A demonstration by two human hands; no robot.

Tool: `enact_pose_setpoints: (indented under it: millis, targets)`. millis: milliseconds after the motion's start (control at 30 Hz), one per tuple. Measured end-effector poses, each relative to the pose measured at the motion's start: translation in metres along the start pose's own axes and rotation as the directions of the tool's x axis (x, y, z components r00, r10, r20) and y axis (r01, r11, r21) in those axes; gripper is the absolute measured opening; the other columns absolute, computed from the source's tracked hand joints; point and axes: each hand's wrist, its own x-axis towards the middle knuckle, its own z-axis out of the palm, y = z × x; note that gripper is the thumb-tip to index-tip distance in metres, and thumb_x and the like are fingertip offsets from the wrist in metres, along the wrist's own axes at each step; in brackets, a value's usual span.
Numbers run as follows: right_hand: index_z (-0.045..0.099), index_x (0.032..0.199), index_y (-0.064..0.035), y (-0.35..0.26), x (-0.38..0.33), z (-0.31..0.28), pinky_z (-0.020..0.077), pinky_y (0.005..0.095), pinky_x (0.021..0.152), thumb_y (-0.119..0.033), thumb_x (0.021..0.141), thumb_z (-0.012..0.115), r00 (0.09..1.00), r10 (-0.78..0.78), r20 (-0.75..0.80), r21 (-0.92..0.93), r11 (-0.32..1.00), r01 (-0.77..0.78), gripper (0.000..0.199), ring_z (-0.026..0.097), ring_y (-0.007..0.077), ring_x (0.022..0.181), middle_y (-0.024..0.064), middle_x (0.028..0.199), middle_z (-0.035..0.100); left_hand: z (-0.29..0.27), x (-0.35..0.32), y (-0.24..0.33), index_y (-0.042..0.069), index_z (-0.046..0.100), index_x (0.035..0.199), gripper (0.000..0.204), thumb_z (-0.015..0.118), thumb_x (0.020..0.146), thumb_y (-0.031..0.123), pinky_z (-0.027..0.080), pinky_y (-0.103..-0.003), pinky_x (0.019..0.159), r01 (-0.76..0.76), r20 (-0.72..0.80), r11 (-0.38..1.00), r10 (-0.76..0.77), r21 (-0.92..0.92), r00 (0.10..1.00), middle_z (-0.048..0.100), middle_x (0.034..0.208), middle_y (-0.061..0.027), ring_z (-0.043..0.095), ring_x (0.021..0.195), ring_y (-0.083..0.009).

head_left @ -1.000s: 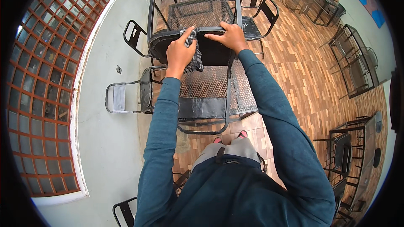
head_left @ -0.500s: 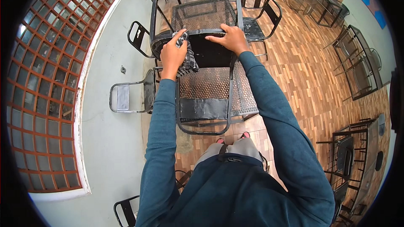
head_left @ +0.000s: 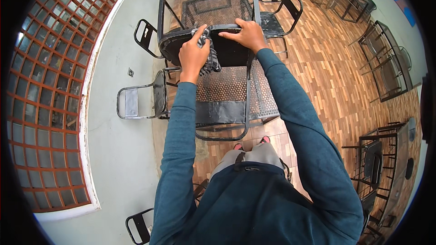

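Note:
A black metal chair (head_left: 230,55) is propped on a table (head_left: 264,97) with a perforated metal top, its legs pointing away from me and its backrest (head_left: 221,112) nearest my body. My left hand (head_left: 192,58) grips a black-and-grey checked cloth (head_left: 212,62) at the seat's rim, and part of the cloth hangs below the fingers. Right of it, my right hand (head_left: 250,36) clasps the same rim, thumb on the near side and fingers over the top. The fingertips of that hand are partly hidden behind the rim.
More black chairs stand by the left wall, one (head_left: 136,102) beside the table and another (head_left: 146,37) farther on. Another chair (head_left: 286,16) sits beyond on the right. A barred window (head_left: 50,86) fills the left wall. Tables and chairs (head_left: 386,63) line the right side.
My left hand and the cloth have slid a little to the right along the seat rim, closer to my right hand. My right hand keeps its hold on the rim.

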Motion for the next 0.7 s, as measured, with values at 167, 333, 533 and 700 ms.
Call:
enact_pose_setpoints:
  millis: [167,333,533,700]
  targets:
    - [0.059,0.072,-0.0051,0.003,-0.002,-0.001,0.0556,0.0474,0.061,-0.077,0.072,0.076,0.999,-0.005,-0.032,0.01,1.0,0.006,0.074,0.069,0.0399,0.065,0.0188,0.064,0.066,-0.004,0.004,-0.006,0.034,0.07,0.13,0.043,0.068,0.088,0.025,0.057,-0.049,0.072,-0.002,-0.028,0.999,0.001,-0.037,1.0,0.072,0.086,-0.022,0.069,0.084,-0.044]
    - [0.059,0.072,-0.0052,0.0,0.0,0.002,0.0559,0.0471,0.061,-0.077,0.071,0.076,0.998,-0.033,-0.059,-0.019,0.999,0.032,0.074,0.069,0.0392,0.065,0.019,0.064,0.066,0.002,0.003,-0.018,0.032,0.069,0.131,0.043,0.068,0.088,0.025,0.057,-0.049,0.074,-0.016,-0.089,0.996,0.008,-0.09,0.996,0.072,0.086,-0.0237,0.069,0.085,-0.0443]
    - [0.062,0.075,-0.0049,0.001,0.001,-0.001,0.0558,0.0477,0.061,-0.077,0.072,0.076,0.999,-0.021,-0.037,0.002,1.0,0.021,0.074,0.07,0.0394,0.066,0.019,0.065,0.067,0.005,0.004,0.004,0.035,0.067,0.134,0.047,0.07,0.088,0.026,0.056,-0.051,0.073,-0.058,0.048,0.998,0.06,-0.037,0.997,0.07,0.081,-0.0233,0.069,0.083,-0.0447]
    - [0.065,0.077,-0.0036,0.001,-0.002,-0.01,0.0559,0.045,0.065,-0.075,0.076,0.074,1.0,-0.01,-0.023,-0.001,1.0,0.01,0.072,0.07,0.0374,0.071,0.0192,0.071,0.069,0.004,0.009,0.009,0.036,0.068,0.132,0.045,0.071,0.088,0.027,0.056,-0.05,0.072,-0.032,0.084,0.999,0.031,0.005,0.996,0.071,0.081,-0.0219,0.069,0.083,-0.0442]
